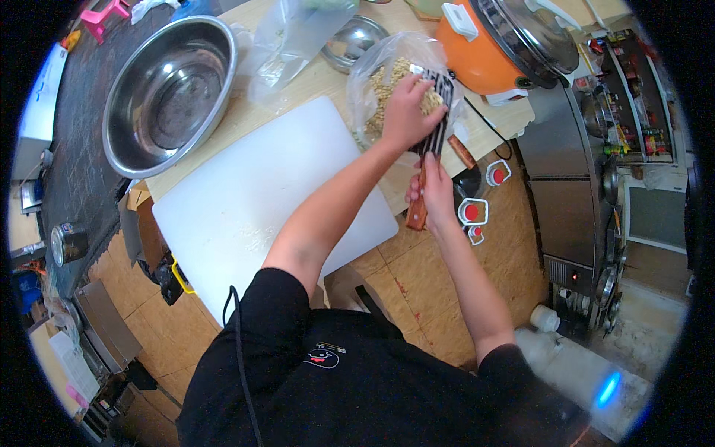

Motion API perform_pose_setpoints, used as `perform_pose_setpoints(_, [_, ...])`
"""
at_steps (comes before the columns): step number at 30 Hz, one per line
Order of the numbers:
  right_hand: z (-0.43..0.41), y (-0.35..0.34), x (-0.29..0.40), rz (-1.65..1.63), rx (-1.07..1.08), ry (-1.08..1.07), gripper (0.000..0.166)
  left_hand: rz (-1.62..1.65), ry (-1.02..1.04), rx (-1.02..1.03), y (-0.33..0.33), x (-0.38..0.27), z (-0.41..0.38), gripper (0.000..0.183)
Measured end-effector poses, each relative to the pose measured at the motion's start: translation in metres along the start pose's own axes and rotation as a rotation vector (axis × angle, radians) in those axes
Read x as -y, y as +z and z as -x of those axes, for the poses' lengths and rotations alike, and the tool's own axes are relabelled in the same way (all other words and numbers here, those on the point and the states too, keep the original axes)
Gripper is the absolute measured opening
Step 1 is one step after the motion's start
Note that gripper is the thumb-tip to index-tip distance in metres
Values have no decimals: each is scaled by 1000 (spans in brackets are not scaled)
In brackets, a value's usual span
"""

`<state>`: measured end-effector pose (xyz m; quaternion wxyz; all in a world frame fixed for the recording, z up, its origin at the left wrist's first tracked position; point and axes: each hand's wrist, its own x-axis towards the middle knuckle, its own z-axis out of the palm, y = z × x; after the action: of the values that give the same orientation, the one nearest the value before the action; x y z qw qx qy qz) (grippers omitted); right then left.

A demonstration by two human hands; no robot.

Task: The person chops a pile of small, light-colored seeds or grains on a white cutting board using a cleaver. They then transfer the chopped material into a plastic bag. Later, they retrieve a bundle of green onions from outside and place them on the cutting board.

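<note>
My right hand (434, 193) grips the riveted wooden handle (416, 212) of a broad-bladed kitchen tool, which looks like a cleaver. Its blade (437, 131) shows dark and light stripes and reaches over a clear plastic bag (366, 72). In the bag lie many small pale-tan pieces (385, 84), perhaps peanuts or beans. With fingers spread, my left hand (406, 112) is over the bag, its thumb against the blade. Pale pieces (431, 102) show between that hand and the blade. The left palm's underside is hidden.
A white cutting board (251, 195) covers the near table. Around it are a large steel basin (184, 100), a smaller steel bowl (357, 42) and an orange electric cooker (463, 50) with a cord. A wooden handle (461, 152) lies at the table edge. Red-capped containers (472, 212) stand below.
</note>
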<state>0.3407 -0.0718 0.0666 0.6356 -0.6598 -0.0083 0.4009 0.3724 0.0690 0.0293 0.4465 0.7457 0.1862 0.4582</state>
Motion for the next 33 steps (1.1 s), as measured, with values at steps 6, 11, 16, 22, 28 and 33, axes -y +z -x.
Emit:
perform_pose_setpoints(6, [-58,-15,9,513,-190,-255,30,-320,144,-15,8,59,-21,28])
perform_pose_setpoints(11, [-91,-45,-12,753,-285,-502,30,-361,136,30,14,42,-13,28])
perform_pose_setpoints(16, [-74,-27,13,466,-175,-286,32,-431,227,53,31,30,-1,35])
perform_pose_setpoints(22, [-47,-39,31,377,-103,-232,27,-486,191,-17,20,51,-18,32])
perform_pose_setpoints(28, [-29,-46,21,487,-83,-244,28,-224,155,-32,54,21,-47,27])
perform_pose_setpoints(33, [3,-53,36,281,-68,-206,25,-525,128,-60,45,48,-46,21])
